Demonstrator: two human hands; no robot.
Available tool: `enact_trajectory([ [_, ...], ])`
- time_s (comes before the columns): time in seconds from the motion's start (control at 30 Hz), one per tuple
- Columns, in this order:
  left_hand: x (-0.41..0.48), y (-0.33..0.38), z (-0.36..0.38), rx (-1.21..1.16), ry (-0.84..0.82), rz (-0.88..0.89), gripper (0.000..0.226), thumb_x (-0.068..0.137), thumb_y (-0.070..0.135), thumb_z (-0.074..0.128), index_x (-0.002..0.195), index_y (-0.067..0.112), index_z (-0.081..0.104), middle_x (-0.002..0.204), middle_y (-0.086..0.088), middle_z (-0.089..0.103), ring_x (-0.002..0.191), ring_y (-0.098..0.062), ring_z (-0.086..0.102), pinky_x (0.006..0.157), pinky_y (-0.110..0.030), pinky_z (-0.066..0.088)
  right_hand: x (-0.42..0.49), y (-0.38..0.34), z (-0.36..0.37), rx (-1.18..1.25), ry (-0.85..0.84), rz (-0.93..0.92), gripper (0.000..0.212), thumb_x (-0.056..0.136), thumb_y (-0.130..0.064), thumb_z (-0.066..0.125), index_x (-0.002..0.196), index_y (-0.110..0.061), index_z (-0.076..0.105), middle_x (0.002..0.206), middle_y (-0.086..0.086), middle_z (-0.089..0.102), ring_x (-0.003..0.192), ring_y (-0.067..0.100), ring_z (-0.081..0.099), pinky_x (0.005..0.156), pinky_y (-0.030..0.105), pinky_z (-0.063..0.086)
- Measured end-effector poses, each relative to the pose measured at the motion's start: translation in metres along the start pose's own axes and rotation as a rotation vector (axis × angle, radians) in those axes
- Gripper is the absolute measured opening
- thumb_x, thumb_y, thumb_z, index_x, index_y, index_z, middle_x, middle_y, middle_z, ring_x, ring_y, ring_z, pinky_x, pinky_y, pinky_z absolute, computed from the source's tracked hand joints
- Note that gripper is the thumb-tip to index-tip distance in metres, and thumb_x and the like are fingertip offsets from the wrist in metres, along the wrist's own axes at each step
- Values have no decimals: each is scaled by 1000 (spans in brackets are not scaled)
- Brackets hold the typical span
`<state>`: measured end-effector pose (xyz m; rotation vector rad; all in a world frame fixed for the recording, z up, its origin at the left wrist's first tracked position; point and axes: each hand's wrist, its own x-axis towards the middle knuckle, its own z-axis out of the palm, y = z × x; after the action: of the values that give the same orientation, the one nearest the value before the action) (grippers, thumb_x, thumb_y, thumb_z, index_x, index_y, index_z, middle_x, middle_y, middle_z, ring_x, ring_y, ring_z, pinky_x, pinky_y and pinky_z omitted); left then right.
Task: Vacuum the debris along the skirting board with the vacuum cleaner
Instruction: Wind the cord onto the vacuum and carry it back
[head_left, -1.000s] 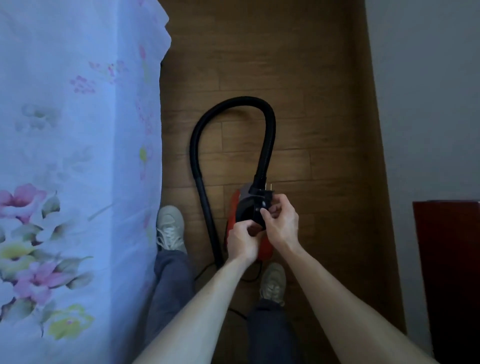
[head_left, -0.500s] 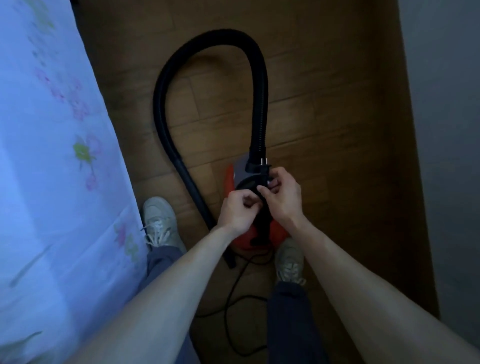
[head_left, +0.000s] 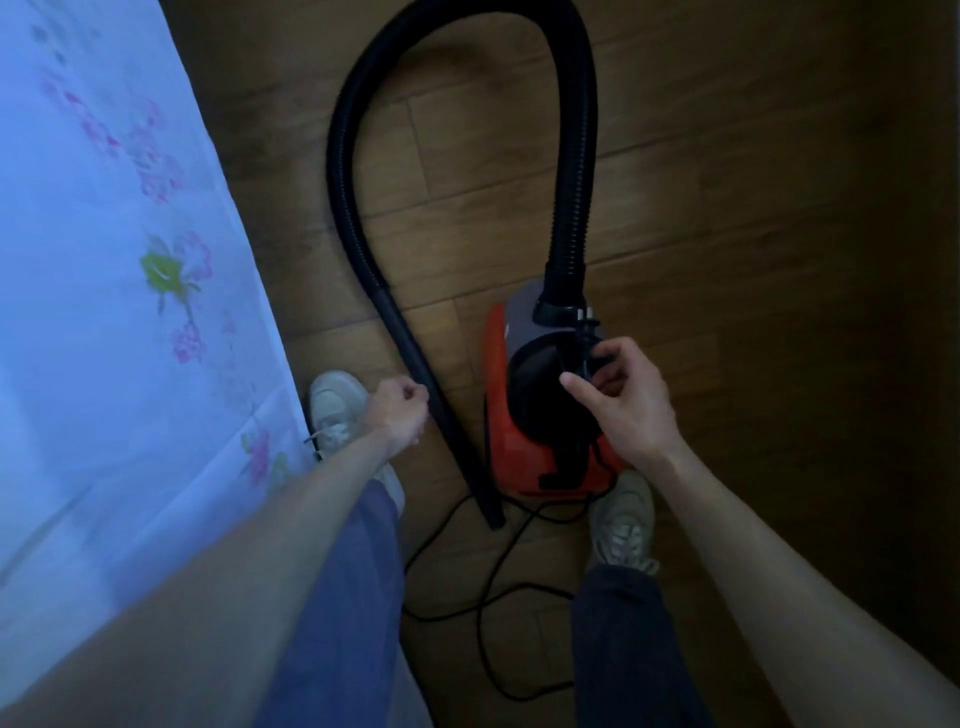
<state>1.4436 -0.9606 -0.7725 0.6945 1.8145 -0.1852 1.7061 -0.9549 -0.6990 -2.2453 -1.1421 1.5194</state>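
A small red and grey vacuum cleaner (head_left: 498, 431) stands on the wooden floor between my feet. Its black ribbed hose (head_left: 571, 156) loops up from the front and comes back down into a rigid black tube (head_left: 447, 431) lying left of the body. My right hand (head_left: 628, 400) is on top of the vacuum, fingers pinched on the black power cord just below the plug (head_left: 587, 317). My left hand (head_left: 397, 415) is a closed fist touching the left side of the tube; I see nothing in it. No debris is visible in the dim light.
A bed with a white floral sheet (head_left: 104, 260) fills the left side. Loose black cord (head_left: 488, 597) trails on the floor between my light shoes (head_left: 623, 525). The floor (head_left: 779, 260) to the right is dark.
My left hand has let go of the plug on the vacuum and moved left to the rigid tube. My right hand stays on the cord. The view has tilted down and closer.
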Motion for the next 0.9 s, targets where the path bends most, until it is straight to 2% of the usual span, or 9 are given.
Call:
enact_trajectory([
  [0.07, 18, -5, -3, 35, 14, -17, 24, 94, 29, 44, 78, 23, 60, 70, -7, 67, 67, -28, 66, 72, -45, 60, -2, 6, 5, 12, -13, 13, 36, 87, -42, 70, 113, -27, 50, 91, -7, 59, 81, 8, 60, 67, 29, 54],
  [0.13, 33, -6, -3, 97, 37, -27, 23, 91, 32, 44, 84, 20, 62, 81, -9, 68, 84, -33, 67, 78, -42, 58, -4, 11, 14, 53, -15, 30, 36, 90, -45, 65, 116, -30, 46, 98, -12, 59, 89, 5, 61, 72, 29, 56],
  [0.27, 64, -4, 11, 165, 70, -74, 46, 92, 43, 49, 128, 14, 53, 124, -13, 60, 114, -33, 56, 88, -33, 45, -4, 13, 34, 49, 73, 25, 41, 87, -44, 69, 112, -29, 40, 94, -23, 55, 83, -12, 56, 64, 8, 49],
  [0.37, 86, -2, 23, 111, 89, -94, 54, 90, 44, 55, 133, 12, 44, 130, -13, 56, 117, -34, 54, 85, -33, 41, -3, 11, 46, -13, 197, 9, 39, 87, -39, 70, 110, -25, 41, 95, -12, 60, 82, 0, 59, 64, 9, 47],
  [0.47, 108, -3, 30, 57, 132, -119, 67, 88, 45, 61, 138, 9, 34, 138, -15, 51, 125, -35, 50, 97, -38, 43, -1, 10, 52, -37, 263, 11, 35, 90, -38, 66, 110, -19, 45, 95, -1, 66, 81, 13, 67, 62, 21, 54],
  [0.63, 139, -5, 33, 38, 187, -157, 71, 86, 41, 68, 138, 7, 33, 136, -17, 51, 124, -36, 50, 102, -43, 45, -5, 10, 60, 11, 266, 57, 29, 93, -38, 61, 109, -18, 49, 90, 0, 69, 75, 15, 70, 61, 26, 58],
  [0.7, 143, -5, 31, -21, 190, -146, 59, 87, 31, 69, 132, 10, 37, 133, -16, 53, 119, -37, 53, 98, -46, 49, -6, 8, 60, 20, 264, 59, 23, 94, -37, 61, 106, -19, 53, 89, -2, 69, 76, 14, 70, 63, 26, 58],
  [0.8, 130, 1, 26, -186, 152, -117, 49, 89, 22, 68, 127, 19, 37, 126, -13, 54, 109, -37, 59, 78, -51, 59, -9, 4, 57, 22, 230, 82, 16, 95, -32, 60, 106, -20, 57, 92, -4, 68, 81, 17, 70, 70, 35, 60],
  [0.9, 99, 12, 13, -187, 170, -30, 48, 88, 22, 66, 123, 19, 34, 121, -13, 56, 104, -36, 60, 82, -53, 57, -12, -6, 52, 5, 189, 114, 15, 98, -28, 57, 110, -19, 56, 99, -3, 67, 89, 21, 69, 78, 41, 60],
])
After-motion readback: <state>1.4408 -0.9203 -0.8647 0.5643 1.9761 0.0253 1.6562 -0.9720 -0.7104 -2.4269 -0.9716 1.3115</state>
